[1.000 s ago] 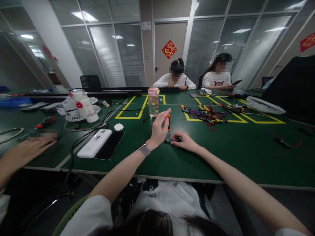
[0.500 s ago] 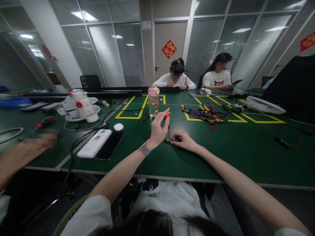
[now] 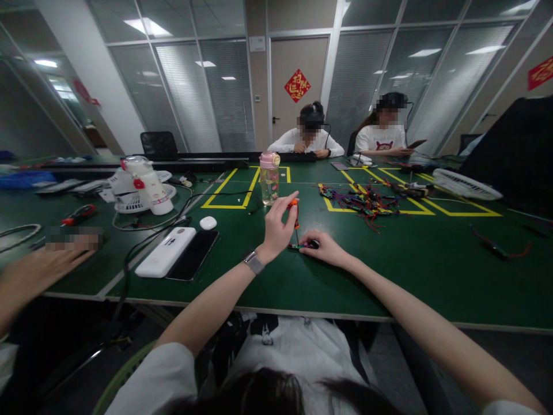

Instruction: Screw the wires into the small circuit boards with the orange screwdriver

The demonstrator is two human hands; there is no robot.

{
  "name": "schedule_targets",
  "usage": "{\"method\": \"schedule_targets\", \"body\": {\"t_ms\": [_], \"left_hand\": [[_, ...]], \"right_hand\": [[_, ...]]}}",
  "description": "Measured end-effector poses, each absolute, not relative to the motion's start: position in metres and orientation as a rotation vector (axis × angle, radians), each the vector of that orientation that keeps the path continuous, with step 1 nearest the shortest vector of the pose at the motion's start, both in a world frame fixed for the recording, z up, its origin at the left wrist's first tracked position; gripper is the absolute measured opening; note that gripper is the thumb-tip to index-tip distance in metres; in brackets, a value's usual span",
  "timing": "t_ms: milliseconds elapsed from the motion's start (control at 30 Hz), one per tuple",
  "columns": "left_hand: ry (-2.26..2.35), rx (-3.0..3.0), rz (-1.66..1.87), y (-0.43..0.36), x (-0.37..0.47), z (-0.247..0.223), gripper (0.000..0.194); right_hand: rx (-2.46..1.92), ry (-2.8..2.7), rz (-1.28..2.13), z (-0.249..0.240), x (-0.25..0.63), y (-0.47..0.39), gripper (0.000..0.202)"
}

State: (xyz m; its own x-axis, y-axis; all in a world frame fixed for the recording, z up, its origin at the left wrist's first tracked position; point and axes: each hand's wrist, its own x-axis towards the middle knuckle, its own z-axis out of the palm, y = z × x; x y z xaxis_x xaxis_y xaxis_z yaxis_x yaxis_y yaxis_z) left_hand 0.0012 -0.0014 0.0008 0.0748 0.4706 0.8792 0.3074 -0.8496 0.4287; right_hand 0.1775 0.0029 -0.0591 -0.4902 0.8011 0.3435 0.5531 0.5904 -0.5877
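My left hand [image 3: 277,226] is closed on an orange-handled screwdriver [image 3: 294,214], which stands upright with its shaft pointing down. The tip meets a small circuit board with wires [image 3: 295,246] on the green table [image 3: 345,288]. Resting on the table, my right hand [image 3: 325,249] has its fingers closed on the board's right end and steadies it. My fingers hide part of the board, and the exact spot under the tip is too small to make out.
A pink-lidded bottle [image 3: 269,181] stands beyond my left hand. A tangle of wired boards [image 3: 367,199] lies to the right, another wired board [image 3: 496,248] farther right. A white power bank [image 3: 167,252] and black phone [image 3: 192,255] lie left. A co-worker's hand [image 3: 56,253] rests far left.
My hands, the screwdriver and the board hold nearly the same place. At the far left, the co-worker's hand has shifted slightly.
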Motion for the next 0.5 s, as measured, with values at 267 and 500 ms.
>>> {"method": "schedule_targets", "body": {"t_ms": [267,500], "left_hand": [[0.889,2.249,1.903,-0.001,0.0004,0.0004,0.029],[0.882,2.22,1.903,-0.0004,0.0006,0.001,0.03]], "right_hand": [[-1.058,-2.194,0.553,-0.0603,0.1782,0.0038,0.007],[-1.062,-2.196,0.547,-0.0622,0.1786,0.0048,0.007]]}}
